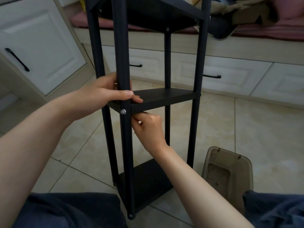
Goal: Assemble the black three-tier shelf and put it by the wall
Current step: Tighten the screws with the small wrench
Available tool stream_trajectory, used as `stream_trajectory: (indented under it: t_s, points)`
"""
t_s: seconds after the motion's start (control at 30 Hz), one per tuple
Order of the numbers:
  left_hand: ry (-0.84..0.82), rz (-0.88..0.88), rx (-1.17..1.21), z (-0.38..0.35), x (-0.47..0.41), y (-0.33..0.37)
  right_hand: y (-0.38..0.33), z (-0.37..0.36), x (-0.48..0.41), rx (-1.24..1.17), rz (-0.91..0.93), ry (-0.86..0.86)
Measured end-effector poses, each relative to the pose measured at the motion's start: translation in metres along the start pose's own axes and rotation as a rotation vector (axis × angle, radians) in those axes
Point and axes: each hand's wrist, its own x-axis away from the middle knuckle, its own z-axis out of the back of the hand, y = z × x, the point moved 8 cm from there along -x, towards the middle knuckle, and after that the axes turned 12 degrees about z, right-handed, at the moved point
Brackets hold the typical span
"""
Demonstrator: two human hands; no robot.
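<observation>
Shelf (144, 183) standing upright on the tiled floor (230, 129). Left hand (105, 92) grips the near post (126, 145) at the middle board (164, 96). Right hand (148, 127) curls beneath it beside the screw (123, 111); what it holds cannot be told. Step, as judged: securing the middle tier. Next: tighten with the post held steady.

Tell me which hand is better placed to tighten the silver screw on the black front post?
Probably right: the right hand is beside the silver screw; the left hand grips the black front post.
</observation>
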Motion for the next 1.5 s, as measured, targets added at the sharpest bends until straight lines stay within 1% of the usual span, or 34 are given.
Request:
stream_trajectory:
  t_s: [0.1,0.2,0.33,0.43,0.5,0.67,0.77,1.03,1.13,1.3,1.5]
  points:
    - [0.007,-0.010,0.011,-0.001,-0.001,0.003,0.005,-0.002,0.001,-0.091,-0.048,-0.016]
    - [0.014,0.013,-0.010,-0.001,-0.001,0.003,0.007,-0.001,0.003,-0.128,-0.073,-0.031]
    - [0.129,0.010,-0.056,0.002,-0.003,-0.001,0.009,0.001,0.007,-0.133,-0.111,-0.054]
    - [0.253,0.003,0.100,0.007,-0.009,-0.010,0.010,0.003,0.011,-0.118,-0.133,-0.060]
    - [0.303,-0.007,0.189,0.010,-0.014,-0.017,0.012,0.001,0.014,-0.118,-0.167,-0.086]
    - [0.380,-0.089,0.214,0.019,-0.023,-0.027,0.015,-0.007,0.015,-0.138,-0.250,-0.171]
    - [0.387,-0.104,0.204,0.017,-0.026,-0.026,0.014,-0.011,0.012,-0.158,-0.266,-0.180]
    - [0.392,-0.082,0.270,0.010,-0.033,-0.036,0.017,-0.009,0.006,-0.129,-0.240,-0.091]
    - [0.395,-0.080,0.247,0.009,-0.033,-0.034,0.019,-0.009,0.012,-0.147,-0.249,-0.089]
    - [0.382,-0.086,0.193,0.005,-0.031,-0.025,0.018,-0.003,0.012,-0.162,-0.247,-0.039]
    - [0.388,-0.096,0.135,-0.001,-0.027,-0.012,0.017,-0.001,0.011,-0.107,-0.232,0.002]
